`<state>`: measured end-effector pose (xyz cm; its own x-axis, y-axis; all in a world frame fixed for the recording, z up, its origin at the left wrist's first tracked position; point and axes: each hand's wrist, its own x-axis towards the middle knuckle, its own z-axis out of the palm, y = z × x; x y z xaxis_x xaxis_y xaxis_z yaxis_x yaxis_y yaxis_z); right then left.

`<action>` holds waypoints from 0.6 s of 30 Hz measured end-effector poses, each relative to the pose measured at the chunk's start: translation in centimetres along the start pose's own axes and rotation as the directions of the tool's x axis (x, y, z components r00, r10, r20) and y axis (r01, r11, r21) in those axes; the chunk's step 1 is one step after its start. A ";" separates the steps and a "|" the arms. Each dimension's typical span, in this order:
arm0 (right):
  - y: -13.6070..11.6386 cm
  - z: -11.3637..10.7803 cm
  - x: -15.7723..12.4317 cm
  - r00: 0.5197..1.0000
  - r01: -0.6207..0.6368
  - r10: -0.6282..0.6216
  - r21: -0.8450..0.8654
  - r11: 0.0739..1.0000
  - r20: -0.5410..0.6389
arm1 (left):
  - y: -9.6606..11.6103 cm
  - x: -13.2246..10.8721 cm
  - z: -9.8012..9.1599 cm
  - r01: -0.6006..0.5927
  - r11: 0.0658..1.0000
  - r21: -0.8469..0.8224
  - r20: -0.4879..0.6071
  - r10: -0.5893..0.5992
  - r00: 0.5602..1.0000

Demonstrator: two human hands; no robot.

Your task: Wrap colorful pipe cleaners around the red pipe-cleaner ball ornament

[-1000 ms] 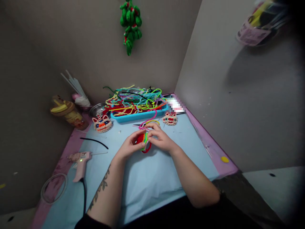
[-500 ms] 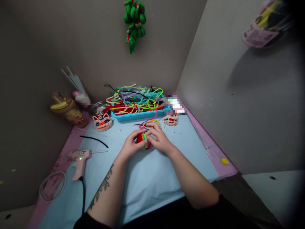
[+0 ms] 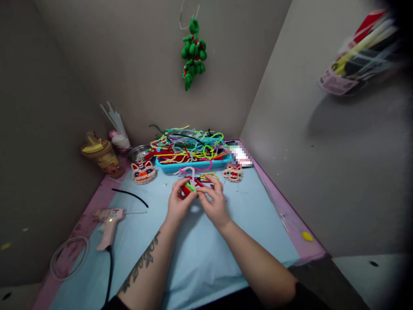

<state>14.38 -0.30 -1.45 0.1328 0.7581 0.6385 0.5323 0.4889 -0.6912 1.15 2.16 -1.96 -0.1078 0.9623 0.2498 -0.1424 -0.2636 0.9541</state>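
Both hands meet over the middle of the table, holding one small piece of coloured pipe cleaners (image 3: pixel 190 187) in red, green and yellow. My left hand (image 3: pixel 178 200) pinches its left side between thumb and fingers. On the right edge, the thumb and index finger of my right hand (image 3: pixel 214 202) are closed on it, fingertips touching those of the left. A pale lilac pipe cleaner (image 3: pixel 193 173) sticks up from the piece and bends over at the top. Fingers hide part of the work. Just behind the right hand lie a yellow strand (image 3: pixel 209 176) and a partly covered red-and-black tool.
A blue tray (image 3: pixel 180 168) heaped with pipe cleaners stands at the back. Two pipe-cleaner animal faces, one left (image 3: pixel 143 173) and one right (image 3: pixel 232 173), flank it. At left lie a pink glue gun (image 3: pixel 111 224) with its cord, a black pipe cleaner (image 3: pixel 132 196) and a metal bowl (image 3: pixel 139 153).
The camera view has tilted up a little, so the table things sit lower. The lilac strand now stands upright from the piece, and my right hand has turned, its fingertips lower.
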 end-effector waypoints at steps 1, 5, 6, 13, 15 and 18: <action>-0.1 0.1 0.0 1.000 0.005 -0.005 0.004 1.000 0.004 | -0.3 0.0 -0.2 -0.029 0.998 0.050 0.017 0.028 0.999; 0.0 0.3 -0.2 0.998 -0.061 0.059 0.072 0.995 0.034 | -0.8 0.0 -0.4 -0.067 0.989 0.131 0.043 0.062 0.997; 0.1 0.4 -0.2 0.995 -0.091 0.087 0.093 0.992 0.048 | -0.8 -0.1 -0.4 -0.075 0.986 0.152 0.046 0.069 0.997; 0.8 0.1 0.2 0.993 -0.025 0.024 0.005 1.000 0.112 | 0.0 0.0 -0.6 -0.104 0.953 0.285 0.111 0.075 0.991; 0.9 -0.1 0.4 0.992 0.050 -0.041 -0.073 0.996 0.122 | 0.2 0.1 -0.7 -0.137 0.927 0.349 0.158 0.086 0.984; 0.8 -0.3 0.6 0.982 0.144 -0.122 -0.152 0.978 0.146 | 0.5 0.1 -0.8 -0.211 0.875 0.436 0.229 0.119 0.966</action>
<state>15.12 0.41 -1.51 -0.0566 0.7476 0.6618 0.6666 0.5218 -0.5324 0.29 2.09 -1.54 0.1039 0.9137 0.3928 0.3271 -0.4043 0.8541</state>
